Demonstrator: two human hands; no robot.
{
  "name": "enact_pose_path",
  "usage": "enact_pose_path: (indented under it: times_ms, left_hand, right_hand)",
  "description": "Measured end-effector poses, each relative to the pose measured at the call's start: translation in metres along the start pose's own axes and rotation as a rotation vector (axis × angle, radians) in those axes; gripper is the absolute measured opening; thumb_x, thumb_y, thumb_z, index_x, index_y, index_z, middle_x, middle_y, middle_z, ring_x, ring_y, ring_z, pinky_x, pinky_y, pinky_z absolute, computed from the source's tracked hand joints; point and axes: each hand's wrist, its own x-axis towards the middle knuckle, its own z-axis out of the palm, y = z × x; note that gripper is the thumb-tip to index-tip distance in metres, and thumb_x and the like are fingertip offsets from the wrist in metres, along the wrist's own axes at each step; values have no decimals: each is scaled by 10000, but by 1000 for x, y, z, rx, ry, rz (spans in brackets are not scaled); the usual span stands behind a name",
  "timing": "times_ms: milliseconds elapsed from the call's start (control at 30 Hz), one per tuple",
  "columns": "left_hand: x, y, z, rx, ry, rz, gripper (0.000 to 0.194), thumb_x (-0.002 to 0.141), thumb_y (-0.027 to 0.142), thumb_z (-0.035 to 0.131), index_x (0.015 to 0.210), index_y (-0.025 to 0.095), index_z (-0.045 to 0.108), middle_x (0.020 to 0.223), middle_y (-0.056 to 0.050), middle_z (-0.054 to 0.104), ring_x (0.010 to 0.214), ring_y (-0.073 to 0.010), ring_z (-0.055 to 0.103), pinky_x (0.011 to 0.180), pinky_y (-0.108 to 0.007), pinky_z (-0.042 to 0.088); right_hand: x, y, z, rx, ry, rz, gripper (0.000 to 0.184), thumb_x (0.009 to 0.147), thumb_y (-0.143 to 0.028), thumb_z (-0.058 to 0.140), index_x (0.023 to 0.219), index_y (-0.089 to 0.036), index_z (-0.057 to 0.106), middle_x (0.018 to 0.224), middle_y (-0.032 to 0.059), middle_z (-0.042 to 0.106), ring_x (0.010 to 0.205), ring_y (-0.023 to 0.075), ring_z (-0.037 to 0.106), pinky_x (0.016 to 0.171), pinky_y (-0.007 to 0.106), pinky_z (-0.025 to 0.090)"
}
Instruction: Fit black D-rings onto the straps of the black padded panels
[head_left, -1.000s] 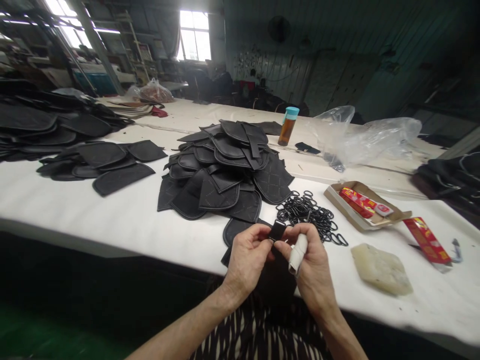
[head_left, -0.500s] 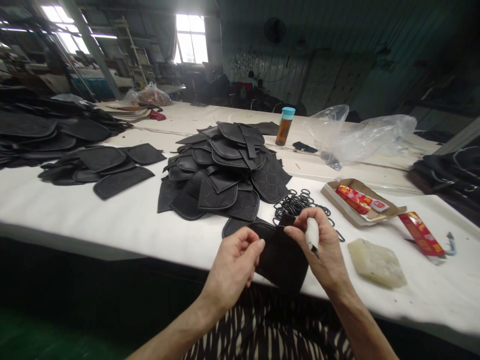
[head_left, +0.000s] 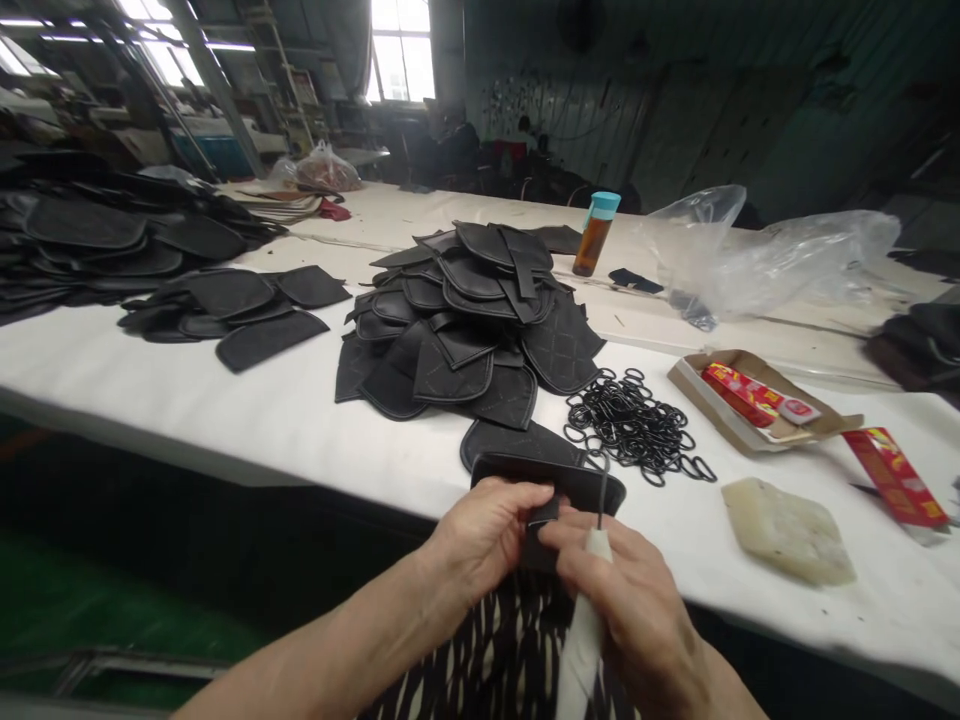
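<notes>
My left hand (head_left: 480, 535) is closed on a black leather piece (head_left: 517, 468) with piped edging, thumb on top near a short black strap. My right hand (head_left: 637, 590) grips a tool with a white wrapped handle (head_left: 579, 645), whose thin dark shaft ends in a curved hook pointing up and away. Its fingertips also touch the strap area of the piece, close to my left fingers. Another black piece (head_left: 525, 440) lies flat just beyond. Black metal rings (head_left: 630, 425) are heaped to the right of it. What sits right between the fingertips is partly hidden.
A tall pile of black leather pieces (head_left: 465, 345) stands mid-table, with more stacks (head_left: 82, 225) at left. To the right are a cardboard box (head_left: 690, 385) with red packets, a red carton (head_left: 896, 478) and a pale yellowish block (head_left: 787, 530). Behind stand a bottle (head_left: 594, 240) and clear plastic bags (head_left: 795, 260).
Both hands have come together on the leather piece, which is now tilted up with its edging showing. The tool has swung so its hook points up. The view has shifted slightly.
</notes>
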Motion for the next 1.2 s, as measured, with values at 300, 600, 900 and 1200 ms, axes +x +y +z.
enact_pose_path:
  times_ms: [300, 600, 900, 1200]
  left_hand:
    - [8, -18, -1, 71, -7, 167, 169, 624, 243, 711, 676, 91, 662, 636, -49, 654, 573, -141, 591, 589, -277, 469]
    - [6, -24, 2, 14, -65, 225, 172, 733, 266, 640, 670, 106, 634, 598, -31, 627, 558, -119, 559, 580, -236, 446]
    - [-1, -30, -2, 69, -219, 291, 225, 838, 291, 541, 779, 111, 663, 709, -43, 630, 679, -124, 562, 657, -226, 429]
    - [3, -35, -6, 265, -92, 388, 248, 798, 346, 589, 721, 118, 647, 725, -39, 610, 637, -113, 507, 606, -221, 394]
  right_hand:
    - [-24, 2, 15, 46, 276, 457, 143, 845, -127, 537, 945, -229, 551, 841, 27, 658, 750, 158, 655, 687, 267, 540]
    - [-11, 1, 25, -96, 308, 584, 83, 869, -201, 514, 943, -227, 487, 710, -11, 628, 540, 112, 613, 469, 166, 480]
    - [-8, 3, 25, -63, 283, 640, 67, 849, -219, 523, 889, -239, 474, 697, -23, 644, 527, 108, 622, 457, 151, 475]
    - [-8, 6, 25, -1, 261, 775, 78, 841, -269, 538, 883, -235, 482, 735, -11, 665, 587, 114, 635, 508, 166, 493]
